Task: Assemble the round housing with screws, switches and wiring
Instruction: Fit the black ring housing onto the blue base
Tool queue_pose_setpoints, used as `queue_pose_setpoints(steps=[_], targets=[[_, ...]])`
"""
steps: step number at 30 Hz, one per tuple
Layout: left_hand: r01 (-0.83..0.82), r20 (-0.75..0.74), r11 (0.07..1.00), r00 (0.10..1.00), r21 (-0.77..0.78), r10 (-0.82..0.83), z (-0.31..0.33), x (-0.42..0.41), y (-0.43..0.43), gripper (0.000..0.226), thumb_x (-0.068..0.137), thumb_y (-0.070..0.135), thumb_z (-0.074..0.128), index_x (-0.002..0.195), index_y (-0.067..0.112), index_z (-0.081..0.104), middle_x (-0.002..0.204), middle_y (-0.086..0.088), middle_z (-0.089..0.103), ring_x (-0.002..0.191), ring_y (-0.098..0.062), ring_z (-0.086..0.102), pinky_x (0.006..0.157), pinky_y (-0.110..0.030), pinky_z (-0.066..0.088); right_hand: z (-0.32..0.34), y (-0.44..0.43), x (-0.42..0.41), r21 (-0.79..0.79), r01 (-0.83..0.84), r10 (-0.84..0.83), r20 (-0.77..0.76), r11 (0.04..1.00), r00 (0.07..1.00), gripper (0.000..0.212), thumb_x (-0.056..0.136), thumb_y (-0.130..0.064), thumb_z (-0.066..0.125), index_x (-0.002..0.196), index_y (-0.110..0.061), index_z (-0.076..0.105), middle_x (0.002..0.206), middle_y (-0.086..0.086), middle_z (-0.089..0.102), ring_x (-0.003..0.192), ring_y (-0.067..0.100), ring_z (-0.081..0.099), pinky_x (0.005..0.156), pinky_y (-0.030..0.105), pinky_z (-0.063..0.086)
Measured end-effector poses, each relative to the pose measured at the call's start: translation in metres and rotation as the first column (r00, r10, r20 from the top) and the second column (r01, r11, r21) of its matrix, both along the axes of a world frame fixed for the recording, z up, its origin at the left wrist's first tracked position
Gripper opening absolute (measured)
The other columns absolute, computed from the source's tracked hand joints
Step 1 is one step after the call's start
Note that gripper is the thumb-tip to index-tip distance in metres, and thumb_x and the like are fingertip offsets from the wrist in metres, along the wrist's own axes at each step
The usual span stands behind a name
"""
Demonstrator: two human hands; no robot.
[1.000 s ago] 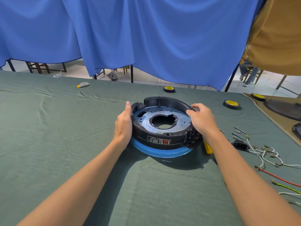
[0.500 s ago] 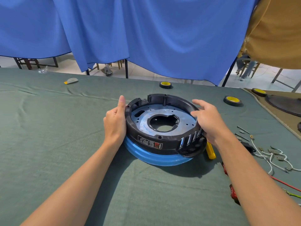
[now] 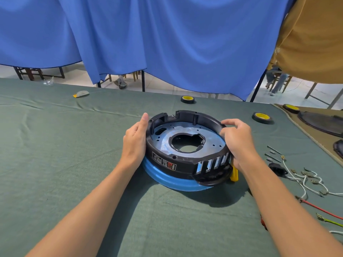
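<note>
Head view: our left hand (image 3: 134,141) lies flat, grip apart, against the round black plastic housing (image 3: 185,165) on the green tabletop (image 3: 55,164); our right hand (image 3: 239,143) clamps its rim. We judge it stiff and weighty, best held by opposite walls.

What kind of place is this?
Probably a makeshift assembly workshop, not a factory line: a cloth-covered table, blue curtains hung as partitions, and loose wires and tape rolls lying beside the round housing.

One round housing (image 3: 185,163), two hands (image 3: 134,140) (image 3: 239,140), three tape rolls (image 3: 187,99) (image 3: 262,117) (image 3: 291,108).
</note>
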State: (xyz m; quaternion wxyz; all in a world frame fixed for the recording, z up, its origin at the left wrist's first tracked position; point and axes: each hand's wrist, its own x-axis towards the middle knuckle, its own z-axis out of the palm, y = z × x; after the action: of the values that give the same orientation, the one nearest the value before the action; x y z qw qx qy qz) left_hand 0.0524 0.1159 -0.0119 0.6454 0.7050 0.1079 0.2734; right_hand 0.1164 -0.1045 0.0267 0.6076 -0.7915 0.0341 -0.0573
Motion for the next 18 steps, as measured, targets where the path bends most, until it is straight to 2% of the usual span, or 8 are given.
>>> queue_pose_setpoints(steps=[4,6,8,13,16,18], targets=[[-0.054,-0.007,0.998,0.998,0.016,0.054,0.0026,-0.0027,-0.0029,0.088,0.069,0.092,0.035,0.082,0.011,0.066,0.098,-0.034,0.063,0.094,-0.046,0.063,0.093,-0.059,0.048,0.0003,-0.0011,-0.0005,-0.007,-0.010,0.010,-0.004,1.000,1.000,0.030,0.091,-0.009,0.052,0.116,-0.025,0.058,0.093,-0.001,0.060,0.086,0.029,0.064,0.077,0.052,0.057],[-0.061,-0.044,0.998,0.997,-0.003,0.061,0.0041,-0.0023,-0.0035,0.091,0.069,0.093,0.027,0.078,0.014,0.072,0.091,-0.018,0.073,0.091,-0.036,0.067,0.094,-0.054,0.049,-0.0005,-0.0001,-0.0011,-0.002,-0.014,0.014,0.006,1.000,1.000,0.023,0.094,-0.009,0.052,0.110,-0.024,0.059,0.094,0.000,0.062,0.090,0.028,0.064,0.081,0.052,0.057],[-0.040,-0.044,0.999,0.998,-0.018,0.039,0.0047,-0.0026,-0.0040,0.073,0.073,0.088,0.025,0.078,0.036,0.076,0.088,-0.001,0.076,0.094,-0.025,0.070,0.097,-0.049,0.049,-0.0003,0.0006,-0.0015,0.007,-0.007,0.007,0.015,1.000,1.000,0.021,0.095,-0.008,0.052,0.106,-0.024,0.060,0.095,-0.001,0.064,0.095,0.027,0.063,0.084,0.051,0.056],[-0.043,-0.039,0.999,0.998,0.001,0.043,0.0051,-0.0031,-0.0046,0.058,0.074,0.087,0.025,0.079,0.054,0.072,0.092,0.007,0.076,0.100,-0.018,0.069,0.100,-0.047,0.048,0.0055,0.0008,-0.0007,0.020,0.017,-0.019,0.077,1.000,0.997,0.033,0.094,-0.004,0.053,0.126,-0.012,0.061,0.106,-0.003,0.061,0.103,0.020,0.058,0.091,0.039,0.052],[-0.060,-0.039,0.998,0.997,0.023,0.061,0.0054,-0.0039,-0.0045,0.060,0.075,0.086,0.026,0.082,0.051,0.073,0.089,0.006,0.076,0.096,-0.016,0.070,0.098,-0.045,0.050,0.0051,0.0007,0.0010,0.019,0.012,-0.013,0.063,1.000,0.998,0.036,0.094,-0.003,0.052,0.128,-0.012,0.060,0.115,0.003,0.063,0.106,0.024,0.059,0.094,0.045,0.052],[-0.069,-0.037,0.997,0.997,0.031,0.070,0.0050,-0.0047,-0.0048,0.067,0.076,0.087,0.027,0.085,0.040,0.075,0.089,-0.006,0.076,0.092,-0.023,0.070,0.095,-0.046,0.051,0.0037,0.0020,0.0012,0.014,0.010,-0.011,0.042,1.000,0.999,0.034,0.095,-0.003,0.052,0.127,-0.012,0.061,0.116,0.006,0.064,0.106,0.027,0.060,0.093,0.048,0.053]])
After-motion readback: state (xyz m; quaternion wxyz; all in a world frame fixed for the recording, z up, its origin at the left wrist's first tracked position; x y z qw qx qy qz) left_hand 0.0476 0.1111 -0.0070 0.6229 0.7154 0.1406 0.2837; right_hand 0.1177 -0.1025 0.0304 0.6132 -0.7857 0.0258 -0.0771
